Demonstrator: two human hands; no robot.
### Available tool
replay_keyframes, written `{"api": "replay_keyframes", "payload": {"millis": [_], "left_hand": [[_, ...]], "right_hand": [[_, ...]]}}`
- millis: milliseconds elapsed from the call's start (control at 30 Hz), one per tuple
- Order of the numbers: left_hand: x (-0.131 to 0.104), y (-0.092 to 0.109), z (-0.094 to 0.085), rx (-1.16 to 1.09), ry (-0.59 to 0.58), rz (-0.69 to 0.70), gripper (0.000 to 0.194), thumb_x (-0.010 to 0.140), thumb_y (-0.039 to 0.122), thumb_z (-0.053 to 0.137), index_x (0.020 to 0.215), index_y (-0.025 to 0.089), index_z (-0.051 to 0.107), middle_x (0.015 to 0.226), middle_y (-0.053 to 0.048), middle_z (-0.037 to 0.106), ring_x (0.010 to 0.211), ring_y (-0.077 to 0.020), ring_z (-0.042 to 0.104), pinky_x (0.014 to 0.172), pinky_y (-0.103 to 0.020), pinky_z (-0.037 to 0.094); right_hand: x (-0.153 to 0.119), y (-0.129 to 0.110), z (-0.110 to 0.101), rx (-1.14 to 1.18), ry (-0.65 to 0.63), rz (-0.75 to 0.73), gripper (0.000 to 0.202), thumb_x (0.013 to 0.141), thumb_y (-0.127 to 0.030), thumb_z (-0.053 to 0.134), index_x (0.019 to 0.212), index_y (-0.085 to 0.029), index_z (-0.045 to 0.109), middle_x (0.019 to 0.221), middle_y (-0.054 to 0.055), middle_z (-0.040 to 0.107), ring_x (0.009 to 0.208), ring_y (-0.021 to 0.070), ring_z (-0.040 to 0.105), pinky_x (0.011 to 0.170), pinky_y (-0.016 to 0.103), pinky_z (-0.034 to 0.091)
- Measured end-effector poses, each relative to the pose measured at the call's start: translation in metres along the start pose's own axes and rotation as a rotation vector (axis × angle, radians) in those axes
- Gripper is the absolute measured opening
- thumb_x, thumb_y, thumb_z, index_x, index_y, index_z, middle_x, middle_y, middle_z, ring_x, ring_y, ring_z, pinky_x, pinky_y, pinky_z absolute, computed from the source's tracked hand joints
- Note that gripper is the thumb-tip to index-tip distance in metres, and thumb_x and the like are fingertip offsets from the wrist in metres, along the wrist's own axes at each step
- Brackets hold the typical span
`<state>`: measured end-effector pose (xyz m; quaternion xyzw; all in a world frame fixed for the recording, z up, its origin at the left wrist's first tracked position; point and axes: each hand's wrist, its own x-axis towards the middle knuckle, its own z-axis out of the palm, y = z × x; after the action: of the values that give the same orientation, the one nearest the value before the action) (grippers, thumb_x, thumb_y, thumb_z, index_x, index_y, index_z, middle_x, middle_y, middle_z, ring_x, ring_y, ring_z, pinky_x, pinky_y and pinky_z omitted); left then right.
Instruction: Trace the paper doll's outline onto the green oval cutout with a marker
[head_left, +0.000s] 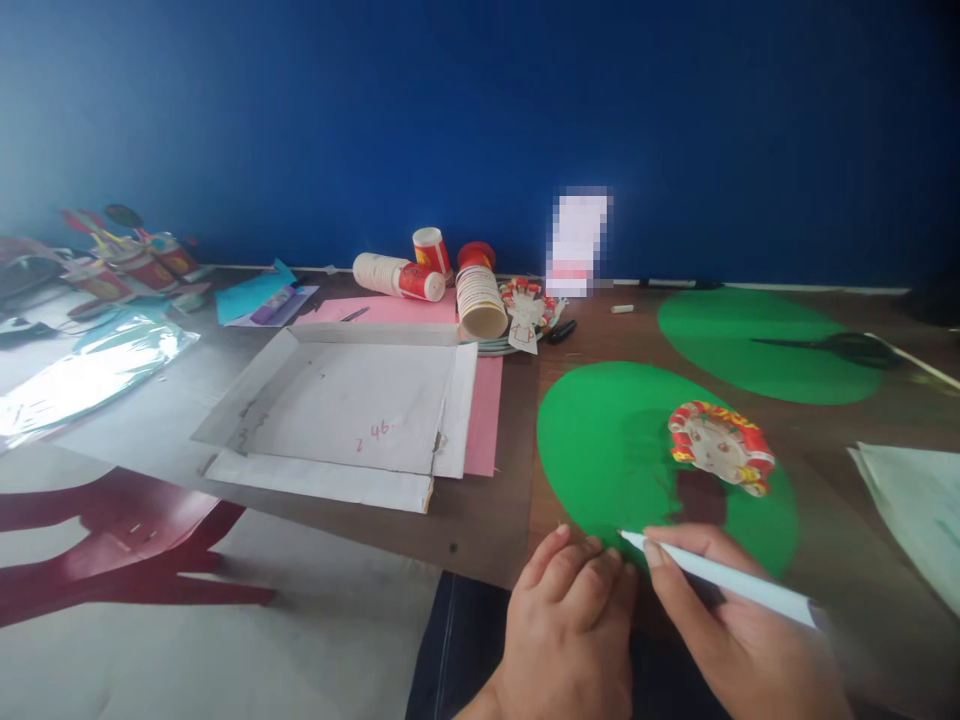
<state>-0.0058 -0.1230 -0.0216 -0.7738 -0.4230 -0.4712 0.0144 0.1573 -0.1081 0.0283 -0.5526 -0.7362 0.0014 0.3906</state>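
My right hand (pixel 724 610) grips a white marker pen (pixel 739 578), its tip at the near edge of a green rounded sheet of paper (pixel 592 430). Beside it, my left hand (pixel 581 600) lies on the sheet's near edge with nothing in it, fingers side by side and slightly bent. A cut-open paper cup (pixel 716 447), with red and yellow strips spread in a ring, sits on the right part of the sheet. Just below this cup shows a dark brown patch (pixel 701 497).
A shallow white box lid (pixel 352 400) rests partly on pink paper (pixel 484 430). Stacked paper cups (pixel 480 300) stand behind. Another green sheet (pixel 720 330) with a dark tool lies at the back right. A red chair (pixel 127 540) is at the left, below the table.
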Motion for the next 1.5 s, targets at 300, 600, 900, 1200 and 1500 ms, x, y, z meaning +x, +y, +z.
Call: {"api": "replay_keyframes", "payload": {"millis": [300,600,900,1200,1500], "left_hand": [[0.0000,0.0017,-0.0025,-0.007,-0.018,-0.006,0.033,0.111,0.025,0.046,0.113,0.019,0.079,0.111,0.004,0.082,0.106,-0.0124,0.075,0.130,-0.027,0.033],[0.0020,0.0008,-0.0034,-0.027,0.004,-0.004,0.030,0.109,0.021,0.048,0.111,0.018,0.079,0.107,0.002,0.083,0.105,-0.0120,0.076,0.125,-0.028,0.043],[0.0027,0.0026,-0.0044,-0.018,-0.014,-0.018,0.030,0.110,0.021,0.048,0.110,0.019,0.078,0.108,0.003,0.083,0.106,-0.0117,0.076,0.127,-0.026,0.039],[0.0032,0.0025,-0.0046,-0.019,-0.015,-0.017,0.030,0.107,0.021,0.050,0.112,0.017,0.079,0.107,0.000,0.083,0.106,-0.0125,0.075,0.125,-0.029,0.043],[-0.0016,0.0011,-0.0034,-0.021,-0.037,-0.006,0.031,0.109,0.023,0.049,0.115,0.018,0.079,0.112,0.001,0.082,0.109,-0.0137,0.075,0.129,-0.029,0.037]], "right_hand": [[0.0031,-0.0001,-0.0020,0.023,-0.026,0.071,0.032,0.103,-0.047,0.056,0.083,-0.028,0.071,0.070,-0.005,0.078,0.055,0.0118,0.074,0.054,0.015,0.056],[-0.0010,0.0068,-0.0052,0.152,-0.080,0.277,0.028,0.095,-0.050,0.063,0.080,-0.028,0.071,0.062,-0.003,0.075,0.042,0.0151,0.066,0.038,0.021,0.049],[-0.0008,0.0057,-0.0040,0.082,-0.060,0.151,0.029,0.099,-0.048,0.060,0.082,-0.028,0.072,0.069,-0.005,0.077,0.053,0.0126,0.073,0.050,0.016,0.056],[0.0061,0.0029,-0.0022,0.074,-0.064,0.161,0.036,0.100,-0.052,0.058,0.080,-0.027,0.073,0.067,-0.003,0.077,0.050,0.0140,0.072,0.049,0.019,0.056],[0.0038,0.0030,-0.0035,0.102,-0.106,0.211,0.036,0.098,-0.054,0.059,0.079,-0.028,0.072,0.062,-0.002,0.074,0.045,0.0148,0.067,0.045,0.021,0.053]]}}
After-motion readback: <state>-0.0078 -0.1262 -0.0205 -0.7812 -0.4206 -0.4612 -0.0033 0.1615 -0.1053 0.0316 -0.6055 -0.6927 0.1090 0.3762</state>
